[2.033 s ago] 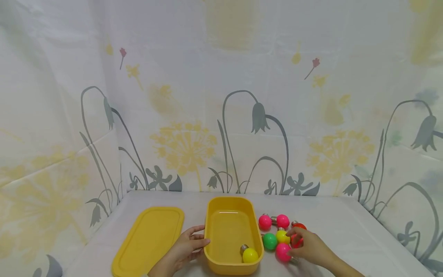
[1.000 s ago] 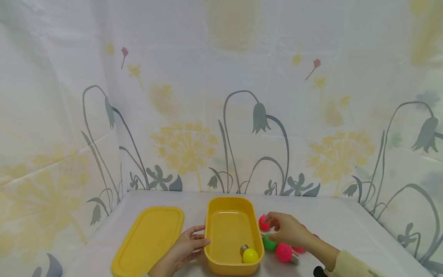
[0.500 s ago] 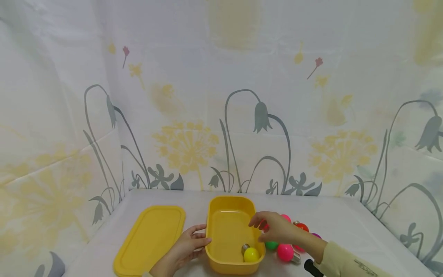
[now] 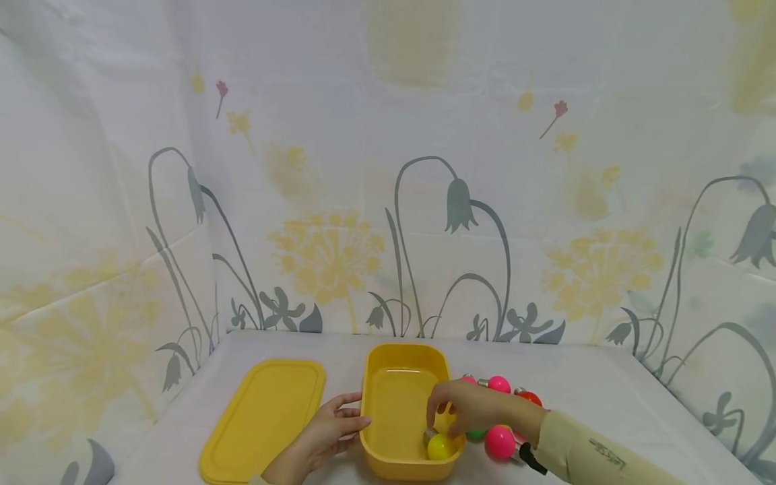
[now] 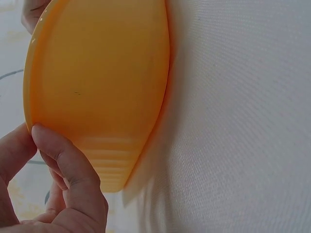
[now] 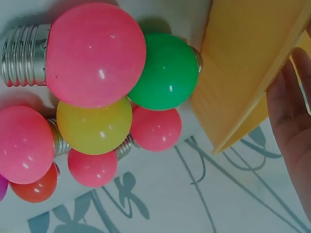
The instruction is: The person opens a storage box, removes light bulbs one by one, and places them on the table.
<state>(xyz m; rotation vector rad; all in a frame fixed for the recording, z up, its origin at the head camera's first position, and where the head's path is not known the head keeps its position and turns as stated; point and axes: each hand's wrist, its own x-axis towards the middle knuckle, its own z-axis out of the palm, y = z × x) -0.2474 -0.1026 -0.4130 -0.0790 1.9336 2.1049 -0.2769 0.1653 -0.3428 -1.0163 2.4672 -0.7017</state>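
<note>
A yellow plastic box [image 4: 388, 397] stands in the middle of the table. My left hand [image 4: 333, 428] pinches its left rim between thumb and fingers, as the left wrist view also shows. Inside, at the near right corner, lies a yellow light bulb [image 4: 440, 447] with a metal screw base. My right hand [image 4: 463, 404] reaches over the right wall into the box. Its fingertips are at that bulb's base, with the thumb close to the globe. Whether they grip the bulb cannot be told; the right wrist view does not show it.
Right of the box lies a cluster of bulbs, among them a large pink bulb [image 6: 97, 56], a green bulb [image 6: 165, 72], a yellow one [image 6: 95, 125] and a red one [image 4: 531, 399]. A flat yellow lid [image 4: 263, 421] lies left. A patterned curtain [image 4: 339, 168] stands behind.
My right hand has moved left from over the bulb cluster, across the box's right wall and down to the bulb inside. My left hand keeps its hold on the rim.
</note>
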